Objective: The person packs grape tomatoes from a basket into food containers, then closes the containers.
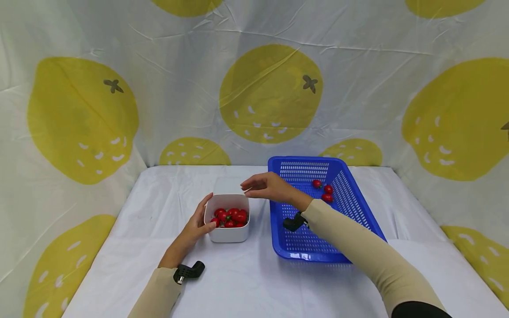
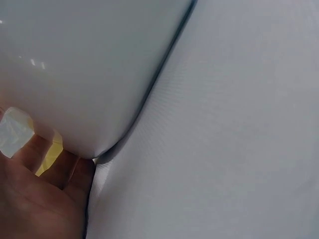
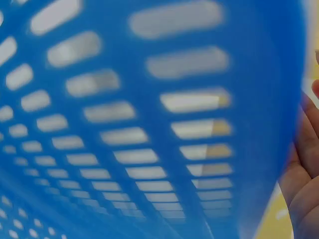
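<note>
White bowl point(image 1: 228, 221) sat on the white tablecloth point(image 1: 246, 282), left of table centre, upright, opening facing up. Squarish with rounded corners, so no clear long axis; its sides ran roughly square to the table edges. Inside: a pile of small red tomatoes point(image 1: 231, 217), filling the bottom.

Left hand point(image 1: 195, 227) rested against the bowl's left wall, fingers reaching up along the rim, thumb at the near-left corner by the rim. In the left wrist view the palm point(image 2: 35, 199) pressed on the bowl's smooth white wall point(image 2: 75, 64), with the bowl's base edge meeting the cloth beside it. Fingers lay along the wall, only lightly bent, not wrapped round it.

Right hand point(image 1: 266, 186) hovered over the bowl's far-right corner, fingers spread loosely and pointing left, holding nothing visible. The right wrist view showed only an edge of that hand point(image 3: 306, 174) beside the blurred slotted wall of the basket point(image 3: 149, 124).

Blue basket point(image 1: 350, 198) stood just right of the bowl, close but apart, long axis running from the near edge toward the backdrop, angled slightly. Three more tomatoes point(image 1: 326, 191) lay in its far half. The right forearm, in a beige sleeve point(image 1: 358, 247), crossed over the basket's near part.

Lemon-print sheet point(image 1: 270, 92) hung behind and at both sides.
</note>
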`<action>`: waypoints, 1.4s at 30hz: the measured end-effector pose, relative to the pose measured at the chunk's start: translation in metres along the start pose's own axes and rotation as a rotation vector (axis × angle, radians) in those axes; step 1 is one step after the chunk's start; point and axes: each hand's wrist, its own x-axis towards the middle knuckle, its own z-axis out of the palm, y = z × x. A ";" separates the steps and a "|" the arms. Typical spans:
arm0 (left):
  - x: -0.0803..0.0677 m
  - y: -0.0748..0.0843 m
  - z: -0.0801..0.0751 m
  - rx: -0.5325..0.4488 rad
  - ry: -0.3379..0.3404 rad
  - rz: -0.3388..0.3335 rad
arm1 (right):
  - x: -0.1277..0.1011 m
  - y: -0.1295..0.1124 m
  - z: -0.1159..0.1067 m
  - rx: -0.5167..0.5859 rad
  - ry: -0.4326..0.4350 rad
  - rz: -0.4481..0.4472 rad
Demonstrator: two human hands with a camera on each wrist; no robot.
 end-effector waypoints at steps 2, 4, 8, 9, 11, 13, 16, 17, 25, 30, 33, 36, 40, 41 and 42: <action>0.000 0.000 0.000 0.001 -0.002 0.005 | -0.003 -0.003 -0.006 -0.022 0.018 0.011; 0.000 0.001 0.000 -0.002 -0.002 0.008 | -0.006 -0.006 -0.012 -0.048 0.035 0.023; 0.000 0.002 0.001 -0.008 -0.001 0.008 | -0.014 -0.010 -0.026 -0.085 0.063 0.041; 0.000 0.002 0.001 -0.008 0.000 0.009 | -0.017 -0.011 -0.030 -0.081 0.069 0.046; 0.001 0.002 0.001 -0.007 0.003 0.008 | -0.022 -0.011 -0.037 -0.074 0.087 0.056; 0.001 0.002 0.002 -0.009 0.003 0.010 | -0.028 -0.011 -0.045 -0.068 0.107 0.067; 0.003 0.002 0.002 -0.006 -0.001 0.011 | -0.037 -0.009 -0.057 -0.087 0.138 0.085; 0.003 0.001 0.003 -0.003 -0.004 0.013 | -0.040 -0.009 -0.061 -0.090 0.146 0.088; 0.001 0.001 0.004 0.027 0.012 -0.026 | -0.062 -0.013 -0.082 -0.139 0.202 0.123; 0.000 0.001 0.005 0.030 0.023 -0.036 | -0.076 -0.035 -0.089 -0.193 0.250 0.161; 0.000 0.001 0.005 0.036 0.033 -0.036 | -0.084 -0.040 -0.096 -0.214 0.292 0.186; 0.001 0.001 0.005 0.042 0.036 -0.028 | -0.093 -0.040 -0.104 -0.214 0.324 0.168; 0.001 0.001 0.005 0.041 0.030 -0.019 | -0.105 -0.035 -0.115 -0.217 0.349 0.154; 0.001 0.002 0.005 0.041 0.032 -0.020 | -0.109 -0.034 -0.117 -0.222 0.358 0.162; 0.001 0.002 0.005 0.042 0.034 -0.022 | -0.112 -0.033 -0.120 -0.226 0.366 0.164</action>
